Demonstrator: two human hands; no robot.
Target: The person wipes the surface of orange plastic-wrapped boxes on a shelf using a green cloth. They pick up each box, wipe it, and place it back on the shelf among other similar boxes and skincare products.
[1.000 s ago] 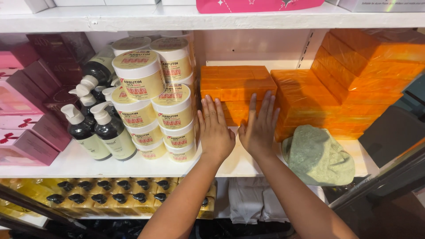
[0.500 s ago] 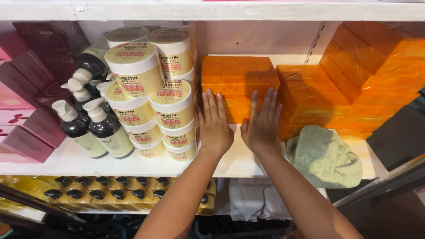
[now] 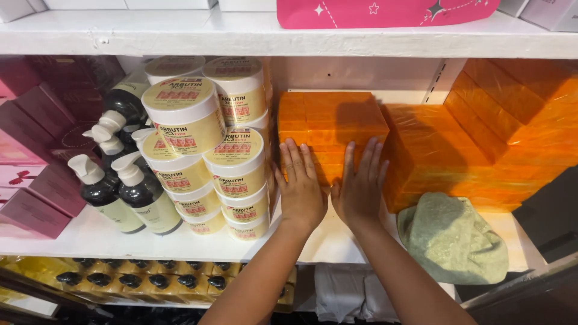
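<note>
My left hand [image 3: 302, 191] and right hand [image 3: 359, 194] press flat, fingers spread and grasping nothing, against the orange block stack [image 3: 331, 123], hiding its lower front.

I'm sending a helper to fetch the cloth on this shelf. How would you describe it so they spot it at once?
Look at the white middle shelf, at its right end. Below the orange wrapped blocks lies a crumpled pale green cloth, the only soft, green thing among boxes, jars and bottles.
</note>
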